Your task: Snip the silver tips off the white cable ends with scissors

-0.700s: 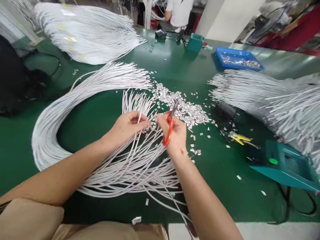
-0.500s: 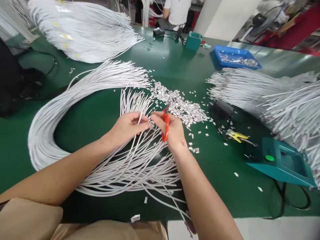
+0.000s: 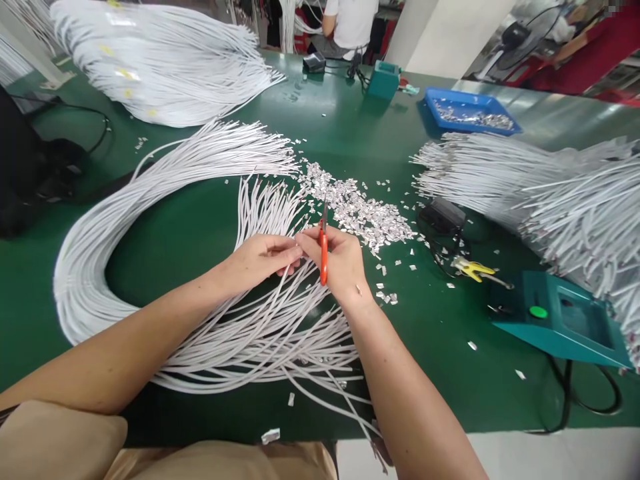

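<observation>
In the head view my left hand (image 3: 260,261) is closed in a pinch on a white cable (image 3: 283,283), one strand of the large curved cable bundle (image 3: 85,260). Red-handled scissors (image 3: 324,257) rest in my right hand (image 3: 346,265), blades pointing away from me. My right thumb and fingertip meet the left fingertips at the cable's end, and the small end itself is mostly hidden. Loose cable ends (image 3: 265,207) fan out just beyond my hands, and others spread below them. A pile of small silvery foil scraps (image 3: 370,213) lies past my right hand.
On the right are a green device (image 3: 555,320), yellow-handled pliers (image 3: 473,269), a black adapter (image 3: 443,217) and more white cables (image 3: 480,170). A blue tray (image 3: 467,110) of scraps stands behind. Another bundle (image 3: 160,63) lies back left. People sit beyond the green table (image 3: 440,393).
Both hands have come closer together at the cable end. The scissors have turned more upright and shifted slightly left; the raised strand between my left fingers is no longer standing up.
</observation>
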A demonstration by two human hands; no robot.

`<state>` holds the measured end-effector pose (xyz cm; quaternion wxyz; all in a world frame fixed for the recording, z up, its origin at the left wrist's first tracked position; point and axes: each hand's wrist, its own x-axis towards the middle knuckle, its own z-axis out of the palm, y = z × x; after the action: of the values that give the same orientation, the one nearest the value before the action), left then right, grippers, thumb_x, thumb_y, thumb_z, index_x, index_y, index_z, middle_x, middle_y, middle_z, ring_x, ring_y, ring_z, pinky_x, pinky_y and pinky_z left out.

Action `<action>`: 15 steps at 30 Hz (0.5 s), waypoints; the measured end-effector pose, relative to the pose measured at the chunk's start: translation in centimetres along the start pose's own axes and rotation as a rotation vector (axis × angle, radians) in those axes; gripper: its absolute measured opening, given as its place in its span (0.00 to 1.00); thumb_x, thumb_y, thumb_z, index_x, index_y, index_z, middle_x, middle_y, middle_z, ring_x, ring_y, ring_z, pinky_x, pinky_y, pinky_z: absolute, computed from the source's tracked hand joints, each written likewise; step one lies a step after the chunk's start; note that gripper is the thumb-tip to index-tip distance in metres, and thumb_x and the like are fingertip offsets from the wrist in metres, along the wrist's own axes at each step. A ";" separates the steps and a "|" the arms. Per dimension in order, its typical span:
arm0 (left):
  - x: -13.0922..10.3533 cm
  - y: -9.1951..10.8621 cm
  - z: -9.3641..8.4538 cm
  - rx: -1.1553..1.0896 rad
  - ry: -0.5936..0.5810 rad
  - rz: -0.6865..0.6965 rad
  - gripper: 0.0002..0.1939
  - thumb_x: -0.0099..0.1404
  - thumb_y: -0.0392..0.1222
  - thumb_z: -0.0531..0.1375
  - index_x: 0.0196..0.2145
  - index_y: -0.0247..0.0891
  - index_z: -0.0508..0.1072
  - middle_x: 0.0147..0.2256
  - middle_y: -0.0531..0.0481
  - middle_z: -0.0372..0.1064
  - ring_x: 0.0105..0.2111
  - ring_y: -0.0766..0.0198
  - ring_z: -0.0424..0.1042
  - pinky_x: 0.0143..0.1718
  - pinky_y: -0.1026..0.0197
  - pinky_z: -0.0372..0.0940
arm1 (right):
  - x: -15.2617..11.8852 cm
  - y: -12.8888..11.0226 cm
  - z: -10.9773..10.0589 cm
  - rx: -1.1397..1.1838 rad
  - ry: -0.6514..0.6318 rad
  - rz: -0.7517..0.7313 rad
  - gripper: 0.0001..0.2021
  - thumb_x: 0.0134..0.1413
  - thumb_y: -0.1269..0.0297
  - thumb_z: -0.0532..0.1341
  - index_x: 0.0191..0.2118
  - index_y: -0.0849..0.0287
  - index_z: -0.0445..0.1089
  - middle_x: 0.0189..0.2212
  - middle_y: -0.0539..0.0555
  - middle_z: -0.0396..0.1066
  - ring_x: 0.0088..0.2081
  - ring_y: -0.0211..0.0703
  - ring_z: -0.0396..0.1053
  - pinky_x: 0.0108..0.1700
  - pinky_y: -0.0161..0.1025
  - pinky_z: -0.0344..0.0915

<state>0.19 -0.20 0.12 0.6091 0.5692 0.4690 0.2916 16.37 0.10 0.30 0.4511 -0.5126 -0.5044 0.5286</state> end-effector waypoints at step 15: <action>0.1 -0.5 -0.9 -0.026 0.166 -0.072 0.14 0.58 0.50 0.66 0.37 0.38 0.75 0.32 0.50 0.76 0.34 0.63 0.73 0.39 0.60 0.66 | 0.2 -0.4 -1.7 -0.697 -0.046 0.027 0.13 0.47 0.55 0.62 0.21 0.58 0.64 0.22 0.48 0.65 0.25 0.35 0.56 0.29 0.35 0.54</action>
<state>-0.62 0.16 -0.33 0.5856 0.5179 0.5343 0.3217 18.00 0.43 0.70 0.2303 -0.6303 -0.6577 0.3422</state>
